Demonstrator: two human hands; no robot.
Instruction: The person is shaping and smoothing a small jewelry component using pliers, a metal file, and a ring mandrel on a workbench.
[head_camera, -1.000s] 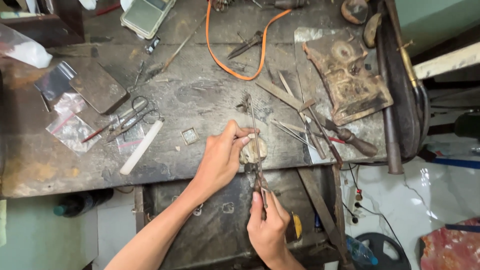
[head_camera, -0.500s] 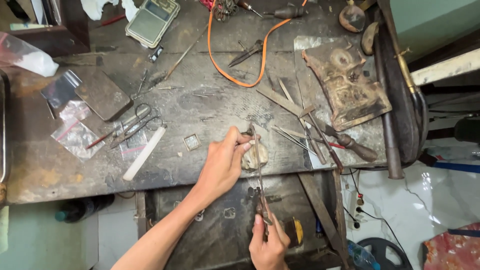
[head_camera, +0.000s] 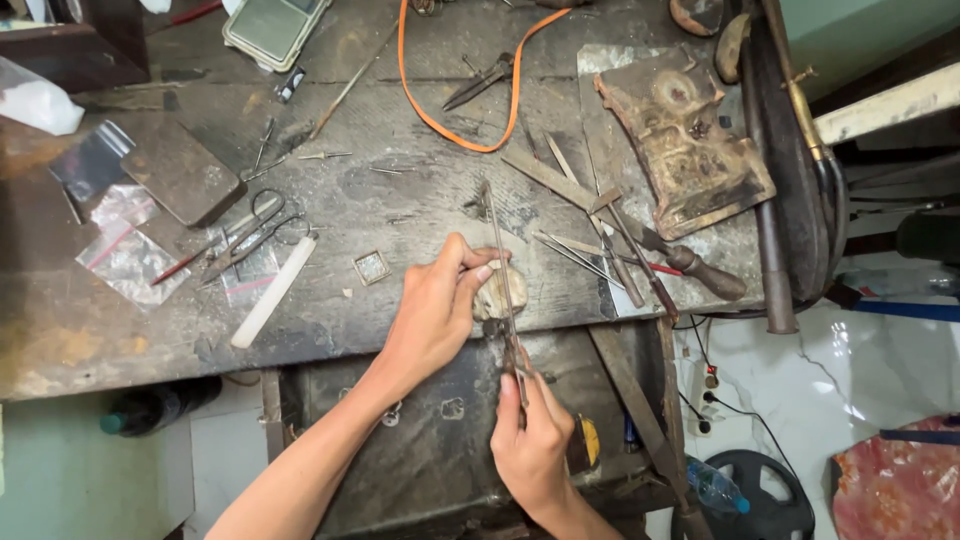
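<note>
At front edge of scarred workbench (head_camera: 400, 200), left hand (head_camera: 435, 310) pinching small pale lump (head_camera: 497, 292) against bench lip. Right hand (head_camera: 530, 445) gripping handle of long thin file (head_camera: 503, 290), blade lying across lump, pointing toward bench middle. Filing well likely calling for steady pinch, straight level strokes. Scissors (head_camera: 250, 235), white stick (head_camera: 273, 292) lying toward left edge.

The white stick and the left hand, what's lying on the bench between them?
In the head view, a small square metal frame lies on the bench between the white stick and the left hand.
</note>
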